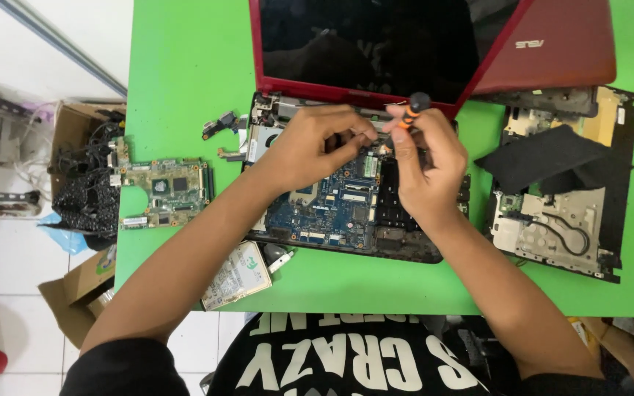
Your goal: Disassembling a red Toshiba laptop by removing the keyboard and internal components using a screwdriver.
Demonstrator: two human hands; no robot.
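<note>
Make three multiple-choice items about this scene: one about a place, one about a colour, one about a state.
1. Where does the loose green circuit board lie?
A. left of the opened laptop base
B. on the red lid
C. on the floor

2. What colour is the table?
A. white
B. green
C. blue

3. What does the right hand hold?
A. nothing
B. a hard drive
C. a screwdriver

Answers: 1 A, the board rests on the table to the left of the base. 2 B, the surface is bright green. 3 C, an orange and black handle sticks up from its fingers.
</note>
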